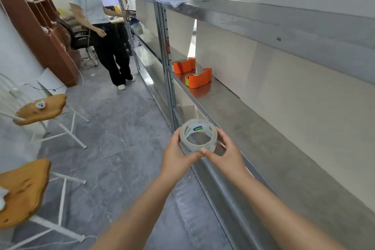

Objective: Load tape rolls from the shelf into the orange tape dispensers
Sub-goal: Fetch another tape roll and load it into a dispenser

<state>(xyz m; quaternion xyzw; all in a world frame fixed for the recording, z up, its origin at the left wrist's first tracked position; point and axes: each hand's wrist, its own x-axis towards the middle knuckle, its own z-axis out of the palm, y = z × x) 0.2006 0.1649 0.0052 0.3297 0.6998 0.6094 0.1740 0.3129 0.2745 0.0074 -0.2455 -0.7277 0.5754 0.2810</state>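
Clear tape fills your grip: a tape roll (198, 137) with a printed green-and-white core is held between both your hands, just in front of the front edge of the metal shelf (253, 128). Your left hand (178, 155) cups its left side with the thumb along the lower rim, and your right hand (225, 153) closes on the right side, thumb tip pressed to the lower rim where it meets your left thumb. The roll's open centre faces you, tilted a little upward.

Farther along that same shelf level, towards its far end, two orange dispensers stand near the front edge. The nearer dispenser (199, 80) has a yellowish roll showing in its round end; the farther dispenser (183, 65) sits just behind it, and whether it holds a roll you cannot tell. On the shelf level above, some papers (172, 1) hang slightly over the front edge.

Off to your left, on the grey floor (121, 158), stand two wooden-topped stools (40, 107) with white legs. Beyond them another person (97, 26) stands beside the shelving.
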